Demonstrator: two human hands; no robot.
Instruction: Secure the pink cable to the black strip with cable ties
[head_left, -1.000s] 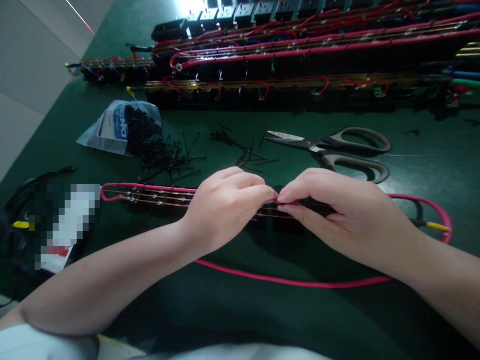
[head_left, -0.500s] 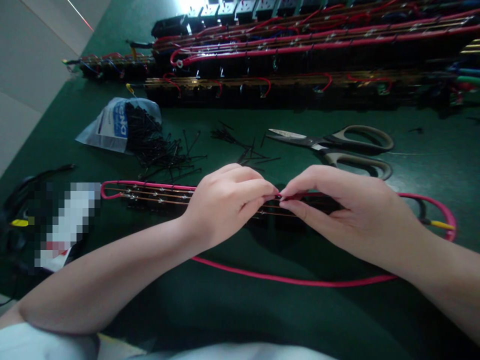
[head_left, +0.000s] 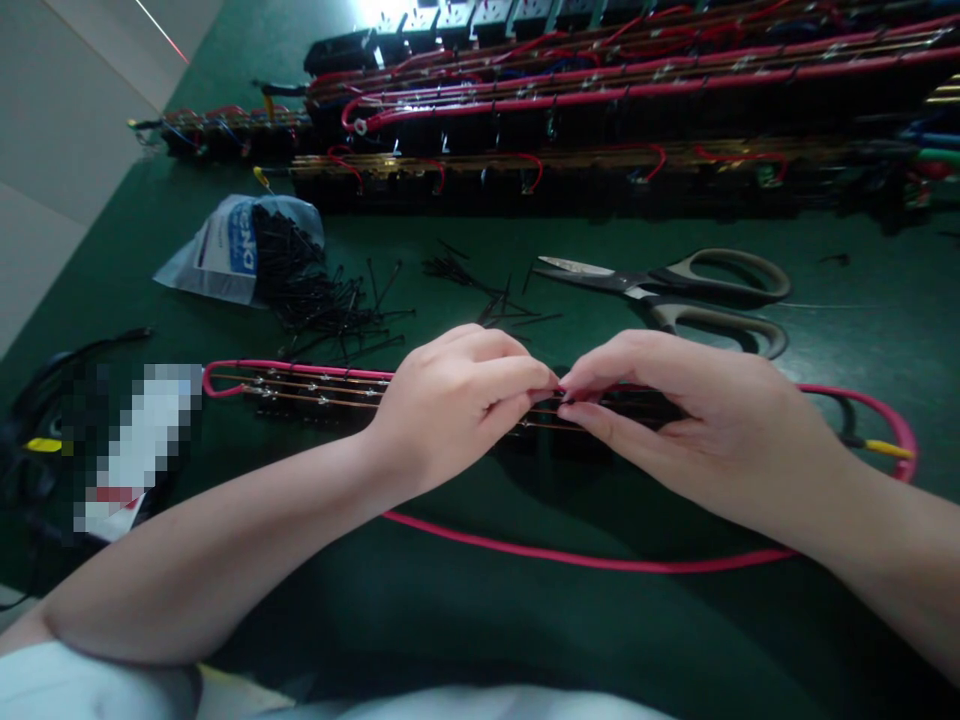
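My left hand (head_left: 457, 410) and my right hand (head_left: 667, 420) meet fingertip to fingertip over a long black strip with bare copper wires (head_left: 349, 402). Both are closed in a pinch. A small dark bit, which looks like a black cable tie (head_left: 560, 394), shows where the fingertips come together; most of it is hidden. The red cable (head_left: 322, 370) runs along the strip's far edge, passes under my hands, bends round at the right end and returns as a loose curve nearer to me. Dark ties hold it to the strip on the left.
Beyond my hands lie scissors (head_left: 637, 285), loose black cable ties (head_left: 499, 300) and an open plastic bag (head_left: 214, 250) spilling more ties. Several wired socket strips (head_left: 600, 100) line the back of the green table (head_left: 465, 640). Black cords (head_left: 45, 400) and a blurred-out white item (head_left: 142, 440) sit at left.
The pinch holds almost the same place, with only a slight shift at the right fingertips. The whole view has moved very slightly; nothing has been let go.
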